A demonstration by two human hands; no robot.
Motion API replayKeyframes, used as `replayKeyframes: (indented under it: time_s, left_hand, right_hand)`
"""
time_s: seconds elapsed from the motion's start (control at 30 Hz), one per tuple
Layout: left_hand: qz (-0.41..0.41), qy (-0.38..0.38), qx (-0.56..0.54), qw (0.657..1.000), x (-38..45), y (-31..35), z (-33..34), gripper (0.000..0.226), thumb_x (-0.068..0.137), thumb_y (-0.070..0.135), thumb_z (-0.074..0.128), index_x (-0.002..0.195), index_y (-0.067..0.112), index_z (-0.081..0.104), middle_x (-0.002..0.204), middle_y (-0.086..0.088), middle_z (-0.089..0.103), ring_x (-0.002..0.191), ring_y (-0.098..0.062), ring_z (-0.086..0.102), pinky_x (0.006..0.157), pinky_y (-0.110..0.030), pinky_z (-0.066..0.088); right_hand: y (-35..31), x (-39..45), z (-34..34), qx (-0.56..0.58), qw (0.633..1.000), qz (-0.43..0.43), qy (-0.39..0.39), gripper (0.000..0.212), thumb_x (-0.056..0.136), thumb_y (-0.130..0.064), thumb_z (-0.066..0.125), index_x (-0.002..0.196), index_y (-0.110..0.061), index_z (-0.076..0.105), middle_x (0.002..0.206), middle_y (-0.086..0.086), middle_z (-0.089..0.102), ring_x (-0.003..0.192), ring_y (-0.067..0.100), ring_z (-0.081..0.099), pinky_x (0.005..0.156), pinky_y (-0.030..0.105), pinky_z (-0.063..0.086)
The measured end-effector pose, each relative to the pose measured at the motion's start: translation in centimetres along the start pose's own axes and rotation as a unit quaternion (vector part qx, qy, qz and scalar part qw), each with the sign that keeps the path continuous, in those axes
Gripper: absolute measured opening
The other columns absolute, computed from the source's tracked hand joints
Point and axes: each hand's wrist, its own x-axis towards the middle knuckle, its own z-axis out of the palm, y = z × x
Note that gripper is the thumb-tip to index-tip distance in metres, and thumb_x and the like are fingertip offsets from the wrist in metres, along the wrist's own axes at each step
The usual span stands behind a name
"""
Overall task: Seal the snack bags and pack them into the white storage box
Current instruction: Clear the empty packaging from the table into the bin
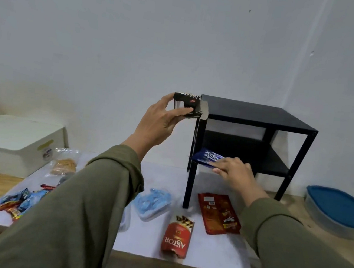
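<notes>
My left hand (162,121) is raised and grips a small black snack box (189,106) with an open flap, held against the top left corner of a black shelf unit (258,119). My right hand (235,174) rests on a blue snack bag (207,157) lying at the front edge of the unit's lower shelf. On the white mat lie a red Astor bag (177,237), a dark red flat bag (218,214) and a clear bag of yellow snacks (64,164). The white storage box (14,143), lid on, stands at the left.
A bundle of blue clips (154,202) lies mid-mat. A heap of small colourful sachets (18,202) sits at the mat's left edge. A container with a blue lid (338,211) stands at the right on the wooden table. A pale wall is behind.
</notes>
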Motion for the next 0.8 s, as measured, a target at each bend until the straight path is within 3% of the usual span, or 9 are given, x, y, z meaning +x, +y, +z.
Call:
replayKeyframes:
  time_s: [0.17,0.37,0.57,0.8]
  left_hand:
    - [-0.036,-0.019,-0.008,0.999,-3.9,-3.6,-5.2,0.027,0.093,0.020,0.050,0.114,0.022,0.067,0.146,-0.014,0.037,0.118,-0.036,0.051,0.095,-0.047,0.043]
    - [-0.085,-0.023,0.019,0.996,-9.7,-9.6,-10.9,0.020,0.093,0.018,0.053,0.104,0.013,0.068,0.147,-0.010,0.037,0.120,-0.034,0.049,0.101,-0.048,0.038]
    - [-0.171,-0.021,0.074,0.982,-17.5,-17.1,-18.1,0.021,0.092,0.018,0.052,0.104,0.010,0.067,0.144,-0.012,0.041,0.117,-0.036,0.052,0.098,-0.048,0.041]
    - [-0.328,-0.010,0.161,0.931,-28.4,-25.4,-27.8,0.030,0.093,0.017,0.053,0.122,0.014,0.061,0.140,-0.009,0.044,0.121,-0.028,0.049,0.100,-0.040,0.041]
  right_hand:
    - [-6.2,-2.4,-1.4,0.006,1.000,0.006,0.022,0.034,0.095,-0.040,0.044,0.126,-0.033,0.055,0.130,-0.005,0.054,0.121,0.019,0.041,0.099,0.043,0.032]
    - [-15.2,-0.6,-1.7,0.039,0.998,-0.039,0.003,0.029,0.094,-0.038,0.051,0.117,-0.028,0.065,0.120,0.000,0.065,0.113,0.025,0.055,0.098,0.042,0.040]
    - [-27.2,4.6,1.3,0.076,0.986,-0.148,-0.029,0.029,0.094,-0.037,0.052,0.116,-0.025,0.066,0.120,0.003,0.065,0.111,0.027,0.057,0.093,0.040,0.046]
    - [-44.3,9.8,5.8,0.118,0.946,-0.295,-0.069,0.028,0.094,-0.034,0.053,0.112,-0.020,0.068,0.117,0.007,0.066,0.107,0.030,0.058,0.091,0.043,0.047]
